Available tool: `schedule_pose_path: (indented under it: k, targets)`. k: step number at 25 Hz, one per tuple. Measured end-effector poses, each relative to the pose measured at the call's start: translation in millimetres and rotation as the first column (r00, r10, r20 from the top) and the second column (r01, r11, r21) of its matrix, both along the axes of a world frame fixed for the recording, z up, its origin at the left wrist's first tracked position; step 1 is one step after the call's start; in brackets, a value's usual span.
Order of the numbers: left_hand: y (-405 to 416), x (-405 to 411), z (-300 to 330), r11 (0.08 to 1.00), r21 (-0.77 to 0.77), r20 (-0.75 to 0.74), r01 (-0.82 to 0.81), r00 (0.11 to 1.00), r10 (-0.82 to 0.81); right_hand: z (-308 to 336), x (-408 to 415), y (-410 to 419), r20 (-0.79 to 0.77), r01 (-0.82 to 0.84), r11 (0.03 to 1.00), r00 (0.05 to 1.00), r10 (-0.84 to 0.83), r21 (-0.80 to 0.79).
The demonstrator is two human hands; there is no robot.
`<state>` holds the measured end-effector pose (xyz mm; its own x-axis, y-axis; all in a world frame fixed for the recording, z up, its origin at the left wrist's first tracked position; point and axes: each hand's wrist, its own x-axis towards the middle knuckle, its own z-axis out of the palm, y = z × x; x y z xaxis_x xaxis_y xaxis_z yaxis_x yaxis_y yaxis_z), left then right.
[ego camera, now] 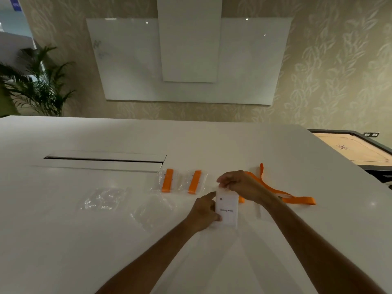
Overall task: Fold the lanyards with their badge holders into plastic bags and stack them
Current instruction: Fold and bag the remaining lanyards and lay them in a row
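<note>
While left hand grips badge holder | right hand pinches top edge

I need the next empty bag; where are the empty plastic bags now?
In the head view, the empty plastic bags lie on the white table, left of the left hand and before the two packed bags.

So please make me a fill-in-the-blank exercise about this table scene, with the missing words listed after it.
1. Both hands hold a white ____ holder upright above the table.
2. The loose lanyard trailing to the right is ____ in colour.
3. ____ packed bags, the left one and the right one, lie side by side beyond the left hand.
4. The right hand pinches the holder at its ____ edge.

Missing words: badge; orange; Two; top
</note>
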<state>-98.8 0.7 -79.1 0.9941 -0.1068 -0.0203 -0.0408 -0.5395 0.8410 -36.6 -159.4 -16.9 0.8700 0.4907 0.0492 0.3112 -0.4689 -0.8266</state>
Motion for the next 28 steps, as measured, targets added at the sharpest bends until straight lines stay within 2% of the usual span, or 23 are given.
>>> schedule_pose_path:
  k: [2,5,8,10,11,13,16,19,24,28]
  targets:
    - [-0.1,3.9,9.8,0.982,-0.176,-0.018,-0.071,0.997,0.069,6.5,-1.0,-1.5,-0.064,-0.006,0.985,0.998,0.018,0.171]
    - [5.6,6.3,34.0,0.914,-0.395,-0.045,-0.096,0.995,0.085,13.0,6.4,-2.6,-0.121,0.032,0.943,0.993,0.009,0.331]
    - [17.5,8.7,60.0,0.867,-0.488,-0.035,-0.098,0.995,0.093,17.8,9.6,0.5,-0.390,0.070,0.834,0.903,0.180,0.547]
    - [24.3,7.2,78.5,0.848,-0.521,-0.022,-0.099,0.994,0.103,18.4,8.2,6.0,-0.443,0.051,0.774,0.843,0.306,0.632]
    - [26.8,5.8,87.6,0.842,-0.530,-0.007,-0.098,0.994,0.111,17.7,6.9,9.6,-0.439,0.054,0.758,0.840,0.318,0.651]
    - [31.5,4.3,104.3,0.828,-0.550,0.027,-0.111,0.988,0.150,19.4,3.0,15.3,-0.385,0.063,0.755,0.886,0.259,0.652]
    - [40.6,4.8,123.7,0.784,-0.602,0.057,-0.153,0.971,0.234,21.1,-4.4,23.1,-0.163,0.029,0.827,0.984,0.076,0.561]
    - [44.5,7.3,133.4,0.791,-0.581,0.085,-0.192,0.952,0.294,20.5,-18.2,40.1,-0.058,0.094,0.862,0.995,-0.075,0.497]
    - [42.3,15.3,135.7,0.839,-0.463,0.189,-0.288,0.892,0.411,10.6,-34.8,63.4,0.039,0.118,0.902,0.988,-0.148,0.415]
    - [42.6,15.9,137.1,0.858,-0.337,0.300,-0.388,0.819,0.488,15.1,-47.9,65.4,0.068,0.097,0.939,0.990,-0.126,0.329]
